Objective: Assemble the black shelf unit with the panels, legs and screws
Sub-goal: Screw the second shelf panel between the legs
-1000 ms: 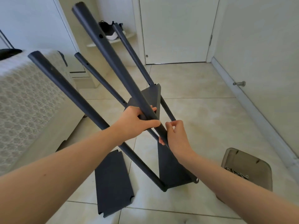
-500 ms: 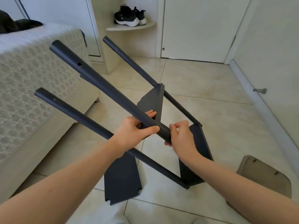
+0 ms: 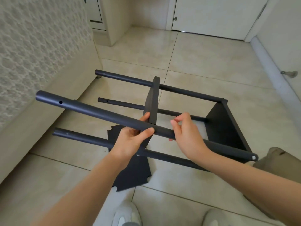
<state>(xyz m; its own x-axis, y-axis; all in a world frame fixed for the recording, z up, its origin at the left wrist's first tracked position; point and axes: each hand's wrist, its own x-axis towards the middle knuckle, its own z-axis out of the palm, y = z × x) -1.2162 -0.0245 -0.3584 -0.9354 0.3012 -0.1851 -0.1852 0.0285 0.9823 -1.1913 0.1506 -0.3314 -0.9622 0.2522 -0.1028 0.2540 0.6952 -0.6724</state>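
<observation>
Tubing and thin panels make up the half-built black shelf unit point(image 3: 187, 92), which lies on its side at centre. Its four legs run from 9 toward 4 o'clock, through a middle panel point(image 3: 152, 103) and into an end panel point(image 3: 228, 128). I judge it light but gangly: stiff along the legs, likely to rack at the joints, with a smooth painted finish that could slip.

My left hand point(image 3: 132, 139) wraps the nearest upper leg point(image 3: 97, 111) beside the middle panel, and my right hand point(image 3: 187, 134) curls over the same leg just past it. Holding close to a panel seems wisest.

A loose panel point(image 3: 133, 173) lies on the floor at 6 o'clock. The tiled floor point(image 3: 211, 66) looks hard and glossy, so I expect dropped parts would chip or skid. A bed point(image 3: 32, 54) flanks 9 o'clock, a door point(image 3: 211, 13) stands at 12, and a tan object point(image 3: 276, 160) sits at 4.
</observation>
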